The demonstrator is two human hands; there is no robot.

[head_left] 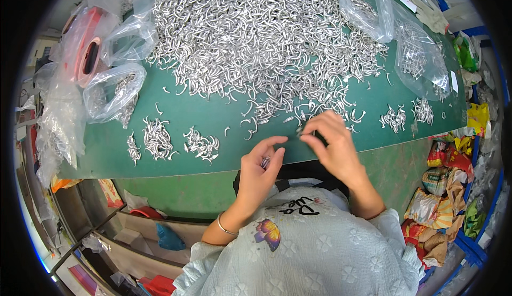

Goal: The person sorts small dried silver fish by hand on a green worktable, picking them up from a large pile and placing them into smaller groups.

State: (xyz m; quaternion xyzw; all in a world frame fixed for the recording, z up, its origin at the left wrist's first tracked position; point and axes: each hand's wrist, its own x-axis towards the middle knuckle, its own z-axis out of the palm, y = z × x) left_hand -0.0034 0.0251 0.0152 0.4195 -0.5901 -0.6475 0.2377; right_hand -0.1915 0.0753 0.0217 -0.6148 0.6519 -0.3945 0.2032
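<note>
A large heap of small curved silver metal pieces (256,34) covers the far middle of the green table (234,160). Near the table's front edge, my left hand (257,170) is curled, with a few of these metal pieces (265,162) showing in its palm. To its right, my right hand (337,145) pinches thumb and forefinger together at the heap's near edge. A small metal piece (300,131) seems to be between those fingertips, partly hidden. Small sorted piles (157,139) lie left of my hands, and another pile (393,119) lies to the right.
Clear plastic bags (114,93) holding metal pieces stand at the left, beside a pink and black device (88,56). More bags (421,56) and a glove (429,16) lie at the right. Colourful packages (426,208) fill the right side; a wooden drawer unit (144,237) stands lower left.
</note>
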